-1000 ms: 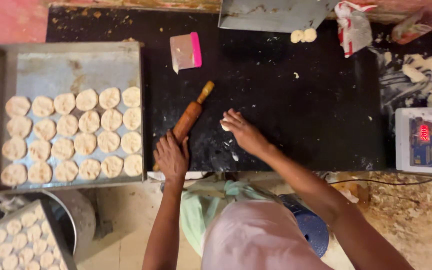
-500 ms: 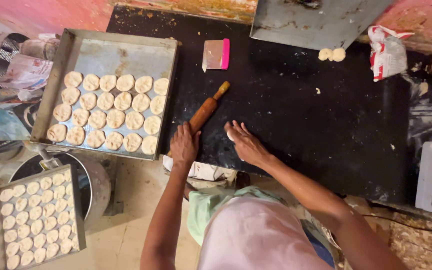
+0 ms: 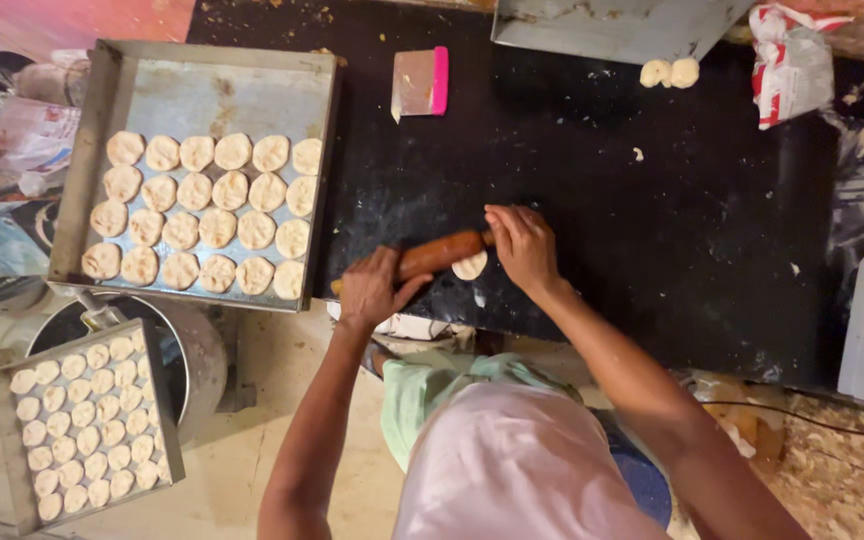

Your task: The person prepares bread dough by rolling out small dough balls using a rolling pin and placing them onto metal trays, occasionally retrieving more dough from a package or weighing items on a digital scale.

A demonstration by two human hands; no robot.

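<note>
Head view: left hand [image 3: 372, 290], fingers curled over one end of the wooden rolling pin [image 3: 439, 254]; right hand [image 3: 522, 245], fingers flat, pressing its other end. Pin lies across a dough disc [image 3: 470, 266] near the black desk's [image 3: 612, 200] front edge.

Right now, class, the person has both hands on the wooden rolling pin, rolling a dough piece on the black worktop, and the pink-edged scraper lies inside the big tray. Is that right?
Not quite. The head view shows the scraper lying on the black worktop beside the big tray, not inside it. Both the left hand and right hand are on the rolling pin, over the dough piece.
</note>
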